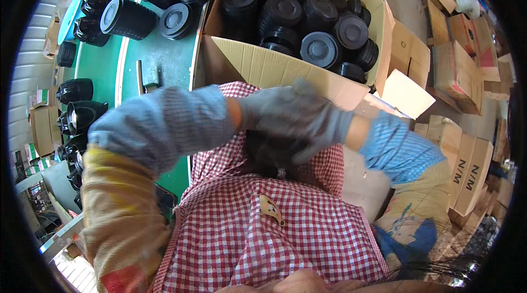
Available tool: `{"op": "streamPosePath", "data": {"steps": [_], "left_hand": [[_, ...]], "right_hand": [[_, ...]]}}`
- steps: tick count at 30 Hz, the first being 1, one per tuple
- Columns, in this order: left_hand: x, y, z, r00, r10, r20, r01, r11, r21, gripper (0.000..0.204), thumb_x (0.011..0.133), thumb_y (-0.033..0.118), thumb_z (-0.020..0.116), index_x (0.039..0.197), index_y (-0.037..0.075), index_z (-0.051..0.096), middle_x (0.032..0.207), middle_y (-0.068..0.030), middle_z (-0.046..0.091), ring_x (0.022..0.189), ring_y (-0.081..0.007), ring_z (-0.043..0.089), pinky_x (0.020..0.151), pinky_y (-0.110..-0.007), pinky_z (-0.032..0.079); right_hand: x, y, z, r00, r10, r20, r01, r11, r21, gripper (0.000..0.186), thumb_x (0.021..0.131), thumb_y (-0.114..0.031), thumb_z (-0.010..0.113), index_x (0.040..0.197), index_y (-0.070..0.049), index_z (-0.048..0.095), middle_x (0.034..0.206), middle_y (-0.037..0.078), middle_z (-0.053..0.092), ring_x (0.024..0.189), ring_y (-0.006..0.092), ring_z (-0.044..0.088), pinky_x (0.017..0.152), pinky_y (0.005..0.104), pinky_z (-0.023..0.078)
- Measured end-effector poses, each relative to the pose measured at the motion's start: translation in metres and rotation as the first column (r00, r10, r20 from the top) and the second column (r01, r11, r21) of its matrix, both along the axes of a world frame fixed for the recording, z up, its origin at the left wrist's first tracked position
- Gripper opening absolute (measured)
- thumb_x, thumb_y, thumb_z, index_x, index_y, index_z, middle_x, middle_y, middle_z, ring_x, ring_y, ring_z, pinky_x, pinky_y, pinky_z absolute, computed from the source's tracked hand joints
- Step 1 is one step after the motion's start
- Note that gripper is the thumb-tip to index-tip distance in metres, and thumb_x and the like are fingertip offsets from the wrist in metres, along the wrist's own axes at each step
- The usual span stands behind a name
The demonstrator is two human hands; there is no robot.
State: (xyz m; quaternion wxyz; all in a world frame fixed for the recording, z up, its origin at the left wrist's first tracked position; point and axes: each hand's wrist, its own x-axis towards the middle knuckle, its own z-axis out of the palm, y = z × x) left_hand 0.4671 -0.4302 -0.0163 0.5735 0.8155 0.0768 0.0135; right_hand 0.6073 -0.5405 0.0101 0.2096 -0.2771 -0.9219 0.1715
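Note:
Both my hands wear grey knit gloves and come together in front of my red-and-white checked apron (pixel 274 227). My left hand (pixel 263 107) reaches in from the left and meets my right hand (pixel 315 123). Motion smears the fingers of both, so their grip does not show. Just below the gloves is a dark shape (pixel 261 153), partly covered by them; its kind cannot be made out. Right beyond my hands stands an open cardboard box (pixel 274 65) holding many ribbed black round parts (pixel 320 49), some stacked.
At the left is a green-topped workbench (pixel 140 65) with stacks of black round parts (pixel 129 18) and a loose round part (pixel 176 20). Glossy black housings (pixel 85 114) line its far left edge. Cardboard boxes (pixel 458 76) and flattened cartons (pixel 466 164) crowd the right side.

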Motion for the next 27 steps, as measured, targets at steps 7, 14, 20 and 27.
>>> {"op": "streamPosePath", "data": {"steps": [7, 14, 20, 27], "left_hand": [[0.038, 0.006, 0.021, 0.944, -0.194, -0.267, 0.272, 0.915, 0.297, 0.032, 0.095, 0.038, 0.065, 0.110, 0.009, 0.065, 0.101, -0.0154, 0.068, 0.094, -0.0344, 0.069, 0.084, -0.047, 0.052], [-0.004, 0.013, 0.017, 0.932, -0.079, -0.354, -0.014, 0.967, -0.253, 0.041, 0.093, 0.029, 0.070, 0.127, 0.008, 0.061, 0.121, -0.0131, 0.066, 0.111, -0.0286, 0.065, 0.095, -0.043, 0.052], [0.021, 0.009, 0.006, 0.920, 0.071, -0.385, 0.043, 0.959, 0.281, 0.032, 0.095, 0.033, 0.065, 0.114, 0.007, 0.068, 0.103, -0.0210, 0.069, 0.098, -0.0356, 0.068, 0.085, -0.045, 0.053], [-0.231, 0.083, 0.033, 0.116, 0.989, -0.091, -0.574, 0.142, 0.807, 0.079, 0.078, 0.031, 0.086, 0.142, 0.003, 0.050, 0.125, -0.0227, 0.063, 0.113, -0.0347, 0.064, 0.094, -0.044, 0.053]], "right_hand": [[-0.029, -0.016, 0.001, 0.981, -0.124, -0.146, 0.145, 0.980, 0.138, 0.053, 0.092, -0.055, 0.058, 0.136, -0.024, 0.064, 0.155, 0.008, 0.046, 0.151, 0.0332, 0.029, 0.120, 0.0649, 0.015], [0.004, 0.005, -0.005, 0.994, 0.085, -0.073, -0.084, 0.996, 0.020, 0.055, 0.084, -0.048, 0.067, 0.135, -0.027, 0.064, 0.156, 0.004, 0.042, 0.146, 0.0322, 0.034, 0.116, 0.0589, 0.030], [-0.031, -0.030, -0.014, 0.972, -0.236, 0.015, 0.228, 0.952, 0.202, 0.070, 0.085, -0.066, 0.057, 0.137, -0.019, 0.063, 0.154, 0.016, 0.042, 0.147, 0.0426, 0.027, 0.117, 0.0672, 0.015], [0.023, -0.067, -0.016, 0.560, -0.794, -0.235, 0.805, 0.589, -0.073, 0.058, 0.104, -0.040, 0.051, 0.151, -0.005, 0.046, 0.159, 0.022, 0.035, 0.150, 0.0414, 0.028, 0.122, 0.0515, 0.024]]}}
